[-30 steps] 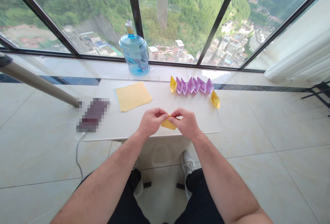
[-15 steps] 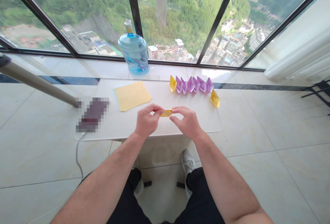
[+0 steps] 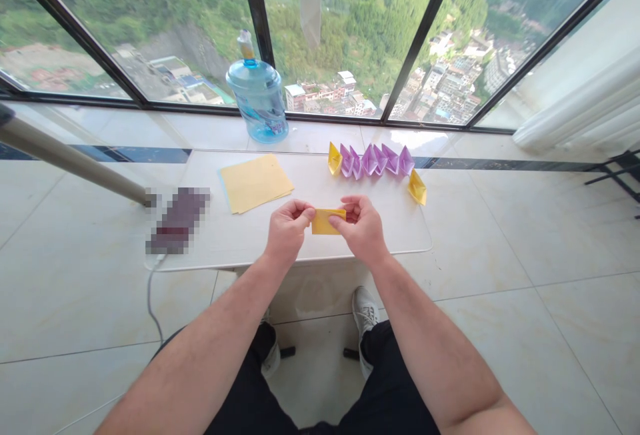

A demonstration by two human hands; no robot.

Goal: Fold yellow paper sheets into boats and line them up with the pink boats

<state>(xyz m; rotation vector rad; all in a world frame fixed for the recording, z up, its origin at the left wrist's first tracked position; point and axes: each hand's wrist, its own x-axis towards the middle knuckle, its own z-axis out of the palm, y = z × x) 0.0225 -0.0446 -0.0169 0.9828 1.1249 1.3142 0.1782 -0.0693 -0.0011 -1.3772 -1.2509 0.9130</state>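
Observation:
Between my two hands is a small folded piece of yellow paper (image 3: 324, 223), held up over the near edge of the white table (image 3: 210, 235). My left hand (image 3: 290, 227) pinches its left end between thumb and fingers. At the right end, my right hand (image 3: 364, 223) has its thumb on the front face and its fingers curled behind. Farther back on the table stands a row of purple folded paper boats (image 3: 373, 160), with one yellow boat (image 3: 335, 159) at its left end and another yellow boat (image 3: 417, 187) near the right edge.
Yellow paper sheets (image 3: 257, 183) lie stacked at the table's left. A blurred-out dark object (image 3: 179, 220) with a grey cable (image 3: 151, 295) rests at the left edge. Behind the table, a blue water jug (image 3: 260, 101) stands by the window. A grey pole (image 3: 75, 158) slants in from the left.
The folded paper has turned so that its broad face shows, where before only a narrow strip was visible. My right thumb has moved onto its front.

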